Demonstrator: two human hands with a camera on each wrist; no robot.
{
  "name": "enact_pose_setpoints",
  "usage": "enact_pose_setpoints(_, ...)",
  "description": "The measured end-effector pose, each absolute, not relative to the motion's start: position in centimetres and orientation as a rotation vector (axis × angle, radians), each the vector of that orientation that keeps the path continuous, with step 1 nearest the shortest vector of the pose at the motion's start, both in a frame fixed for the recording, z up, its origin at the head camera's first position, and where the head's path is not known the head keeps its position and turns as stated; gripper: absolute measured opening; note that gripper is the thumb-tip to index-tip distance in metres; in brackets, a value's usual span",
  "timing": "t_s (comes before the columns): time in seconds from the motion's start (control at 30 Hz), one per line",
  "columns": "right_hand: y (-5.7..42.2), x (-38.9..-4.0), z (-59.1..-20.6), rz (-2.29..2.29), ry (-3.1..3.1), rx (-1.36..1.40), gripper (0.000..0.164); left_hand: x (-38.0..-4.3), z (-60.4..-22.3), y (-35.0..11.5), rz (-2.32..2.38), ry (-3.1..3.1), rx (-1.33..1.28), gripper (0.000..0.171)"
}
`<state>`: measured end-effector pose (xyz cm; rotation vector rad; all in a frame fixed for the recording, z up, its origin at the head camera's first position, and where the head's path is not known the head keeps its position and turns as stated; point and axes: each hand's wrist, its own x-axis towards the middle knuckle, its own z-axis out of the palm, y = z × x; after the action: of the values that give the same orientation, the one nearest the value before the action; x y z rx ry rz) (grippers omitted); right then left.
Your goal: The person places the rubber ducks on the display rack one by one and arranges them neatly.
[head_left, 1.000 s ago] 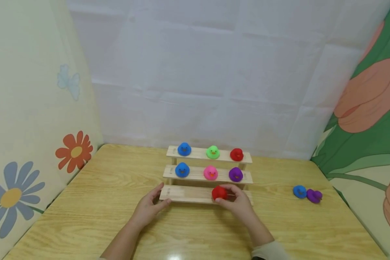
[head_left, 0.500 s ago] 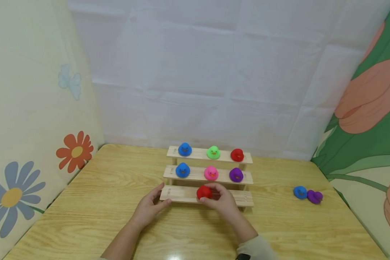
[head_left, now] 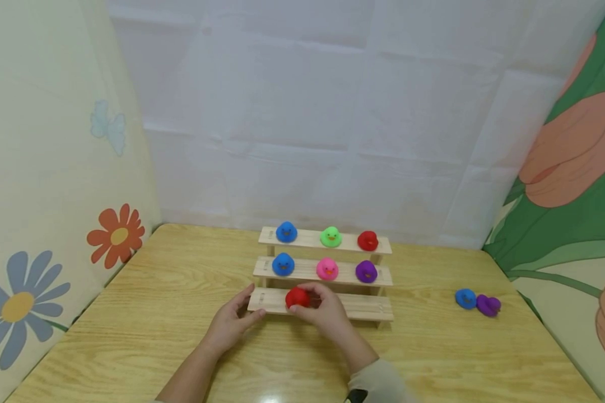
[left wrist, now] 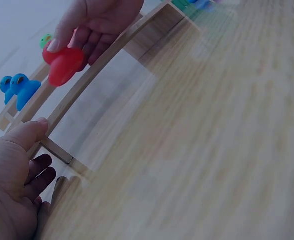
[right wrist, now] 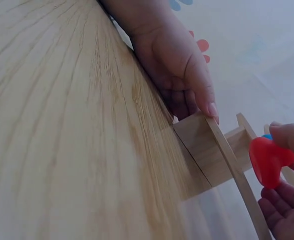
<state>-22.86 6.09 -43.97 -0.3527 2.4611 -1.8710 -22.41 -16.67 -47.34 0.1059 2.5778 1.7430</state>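
My right hand (head_left: 325, 313) pinches a red rubber duck (head_left: 297, 301) between thumb and fingers, over the left half of the bottom step of a three-step wooden stand (head_left: 370, 307). In the left wrist view the red duck (left wrist: 64, 65) shows tipped, its underside towards the step's front edge. My left hand (head_left: 232, 319) grips the left end of that bottom step, thumb (right wrist: 207, 102) at its front edge. On the middle step sit a blue duck (head_left: 283, 264), a pink duck (head_left: 327, 269) and a purple duck (head_left: 366, 271).
The top step carries a blue duck (head_left: 286, 232), a green duck (head_left: 331, 237) and another red duck (head_left: 368, 240). To the right on the wooden table (head_left: 433, 347) lie a blue duck (head_left: 466, 298) and a purple duck (head_left: 488, 305). A white cloth (head_left: 302, 112) hangs behind.
My right hand has moved left along the bottom step with the red duck, from right of its middle to its left half. My left hand has stayed on the step's end.
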Motion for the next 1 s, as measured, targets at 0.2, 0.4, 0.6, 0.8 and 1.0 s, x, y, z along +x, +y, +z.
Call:
enact_pose_setpoints(0.2, 4.7, -23.1, -43.9, -1.838, 2.466, -0.396, 0.041, -22.4, -47.3, -16.7, 1.747, 2.576, 0.115, 0.076)
enact_pose_setpoints(0.4, 3.5, -23.3, -43.8, -1.788, 2.486, -0.386, 0.039, -22.4, -47.3, -16.7, 1.755, 2.569, 0.116, 0.076)
enact_pose_setpoints(0.6, 2.8, -23.4, -43.7, -1.756, 2.496, -0.348, 0.039, -22.3, -47.2, -16.6, 1.757, 2.57, 0.11, 0.075)
enact_pose_setpoints(0.8, 2.4, -23.5, -43.7, -1.749, 2.505, -0.322, 0.038, -22.2, -47.2, -16.6, 1.768, 2.564, 0.111, 0.074)
enact_pose_setpoints(1.0, 2.3, -23.6, -43.8, -1.74, 2.546, -0.35, 0.037, -22.3, -47.3, -16.6, 1.767, 2.569, 0.11, 0.074)
